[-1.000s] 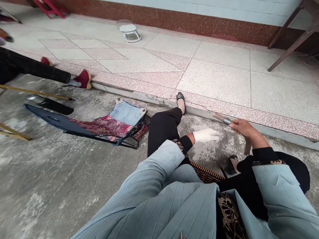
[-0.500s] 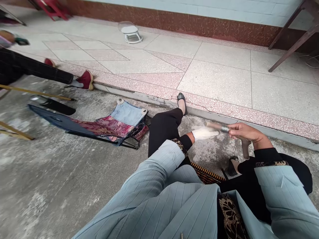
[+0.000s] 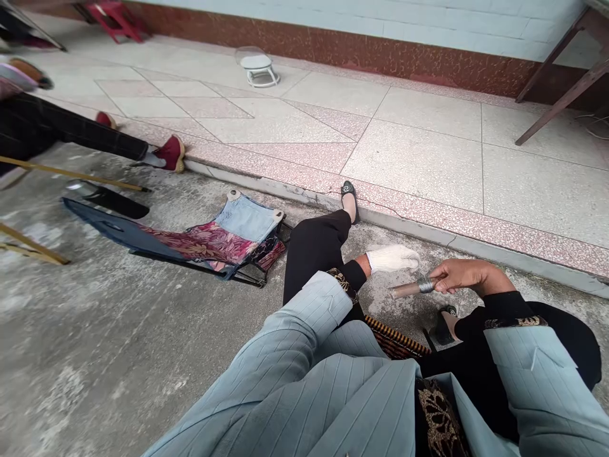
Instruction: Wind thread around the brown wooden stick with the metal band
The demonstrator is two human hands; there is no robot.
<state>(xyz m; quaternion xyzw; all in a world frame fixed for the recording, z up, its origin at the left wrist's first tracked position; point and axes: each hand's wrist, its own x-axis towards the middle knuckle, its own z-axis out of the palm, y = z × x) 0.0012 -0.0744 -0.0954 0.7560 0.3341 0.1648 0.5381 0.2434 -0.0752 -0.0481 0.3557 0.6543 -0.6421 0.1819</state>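
My left hand (image 3: 394, 259) wears a white knitted glove, its fingers pressed together and bent at the tips, pointing right. What it holds, if anything, is hidden. My right hand (image 3: 459, 276) is bare and closed round a brown wooden stick (image 3: 404, 291). Silvery wire (image 3: 425, 285) is wound round the stick close to my fingertips. The stick's free end points left, just below the gloved fingers and apart from them. Both hands are above the concrete between my knees.
A low folding chair (image 3: 204, 244) with floral cloth stands left. Beyond it are another person's leg and red shoe (image 3: 170, 154). A raised tiled step (image 3: 428, 165) runs in front of me, with a small white stool (image 3: 259, 66) on it. Wooden table legs (image 3: 561, 95) stand right.
The wooden stick has swung down in my right hand; its left end is lower. My right hand has turned over and dropped a little. The gloved fingers now bend more at the tips.
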